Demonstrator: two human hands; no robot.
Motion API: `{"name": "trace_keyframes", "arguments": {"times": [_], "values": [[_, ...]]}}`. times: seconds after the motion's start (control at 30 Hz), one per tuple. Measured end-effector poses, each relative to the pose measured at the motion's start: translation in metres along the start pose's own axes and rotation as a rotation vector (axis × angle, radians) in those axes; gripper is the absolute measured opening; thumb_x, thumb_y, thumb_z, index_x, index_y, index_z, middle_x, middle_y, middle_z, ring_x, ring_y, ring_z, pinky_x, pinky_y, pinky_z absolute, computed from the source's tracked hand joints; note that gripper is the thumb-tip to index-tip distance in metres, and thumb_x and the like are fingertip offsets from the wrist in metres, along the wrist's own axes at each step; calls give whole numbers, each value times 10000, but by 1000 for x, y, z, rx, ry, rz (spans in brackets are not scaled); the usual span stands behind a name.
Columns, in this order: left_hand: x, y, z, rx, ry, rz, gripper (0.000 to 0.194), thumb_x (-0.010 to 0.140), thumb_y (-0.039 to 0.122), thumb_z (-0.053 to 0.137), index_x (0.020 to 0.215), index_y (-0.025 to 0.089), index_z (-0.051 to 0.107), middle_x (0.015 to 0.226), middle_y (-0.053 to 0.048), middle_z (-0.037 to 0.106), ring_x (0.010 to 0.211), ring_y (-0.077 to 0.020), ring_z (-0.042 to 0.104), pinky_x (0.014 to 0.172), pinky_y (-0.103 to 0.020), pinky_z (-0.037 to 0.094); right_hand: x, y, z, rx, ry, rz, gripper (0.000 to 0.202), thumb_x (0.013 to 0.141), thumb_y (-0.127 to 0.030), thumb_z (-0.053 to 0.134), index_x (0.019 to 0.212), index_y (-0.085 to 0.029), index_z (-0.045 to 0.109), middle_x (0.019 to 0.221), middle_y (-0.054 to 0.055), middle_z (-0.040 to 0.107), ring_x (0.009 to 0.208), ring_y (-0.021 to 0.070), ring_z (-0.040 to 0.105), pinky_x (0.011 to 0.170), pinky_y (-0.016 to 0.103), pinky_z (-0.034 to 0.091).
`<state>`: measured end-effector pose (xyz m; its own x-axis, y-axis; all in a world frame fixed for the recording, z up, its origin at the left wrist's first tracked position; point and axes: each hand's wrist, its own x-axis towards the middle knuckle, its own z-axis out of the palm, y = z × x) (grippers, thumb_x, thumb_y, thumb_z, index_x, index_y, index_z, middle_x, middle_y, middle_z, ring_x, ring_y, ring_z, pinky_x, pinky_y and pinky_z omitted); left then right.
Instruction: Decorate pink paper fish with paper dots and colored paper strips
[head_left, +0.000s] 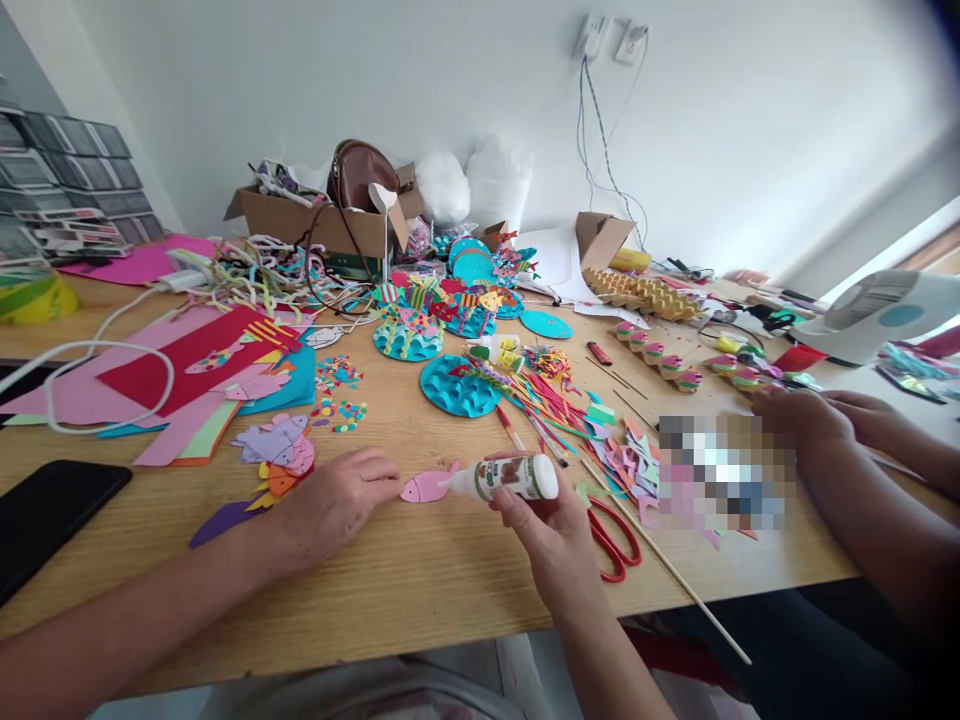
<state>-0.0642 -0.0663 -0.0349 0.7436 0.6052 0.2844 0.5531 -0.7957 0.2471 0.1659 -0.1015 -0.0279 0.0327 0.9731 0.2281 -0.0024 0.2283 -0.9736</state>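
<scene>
A white glue bottle [517, 478] lies tilted nearly flat in my right hand [551, 530], which is wrapped round it. Its nozzle points left, over the tail end of a pink fish cutout [425, 487] on the table. My left hand [349, 500] rests on the wood, its fingers together and their tips at the fish's head edge. Left of that hand lie lilac fish cutouts [271, 440], orange ones [283, 480] and a purple piece [217, 522]. Red-handled scissors [616, 540] are partly behind my right hand.
Coloured dots [339, 415], paper sheets [191, 365] and a black phone [52, 515] are on the left. Blue wavy discs [457, 385] and paper strips [540, 400] fill the middle. A wooden stick [667, 565] crosses the front edge. Another person's arms [847, 470] reach in from the right.
</scene>
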Motion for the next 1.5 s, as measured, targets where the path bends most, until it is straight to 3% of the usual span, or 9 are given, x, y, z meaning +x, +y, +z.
{"name": "trace_keyframes", "arguments": {"times": [0.17,0.37,0.7,1.17,1.5], "values": [[-4,-1,18,49,35,57,368,827,40,301,1054,157,566,1030,-62,610,1000,-184,489,901,-339,409,3,2,6,-161,-60,-72,215,755,-285,610,934,-191,537,849,28,614,730,157,561,596,265,439],[-9,-1,26,116,17,72,371,835,67,332,1140,163,521,1096,-65,584,1072,-206,451,957,-362,369,13,-4,15,-332,-131,-180,150,769,-261,597,889,-188,547,839,36,617,782,176,563,694,300,432],[-8,3,23,138,-20,78,337,861,87,321,1116,131,537,1081,-86,589,1043,-220,472,927,-370,393,23,-2,21,-358,-173,-193,123,754,-248,616,843,-172,578,786,24,624,725,164,560,637,273,407],[-6,5,19,53,-19,34,342,864,88,349,1140,177,531,1061,-65,594,1019,-185,491,904,-333,412,24,-7,23,-425,-163,-215,126,734,-276,634,783,-180,568,726,3,607,673,150,536,593,255,387],[-5,8,17,83,-18,21,354,840,62,370,1122,189,542,1083,-57,593,1033,-198,486,897,-346,416,18,-2,22,-292,-122,-165,107,740,-240,616,814,-175,571,767,23,624,722,166,562,631,273,425]]}}
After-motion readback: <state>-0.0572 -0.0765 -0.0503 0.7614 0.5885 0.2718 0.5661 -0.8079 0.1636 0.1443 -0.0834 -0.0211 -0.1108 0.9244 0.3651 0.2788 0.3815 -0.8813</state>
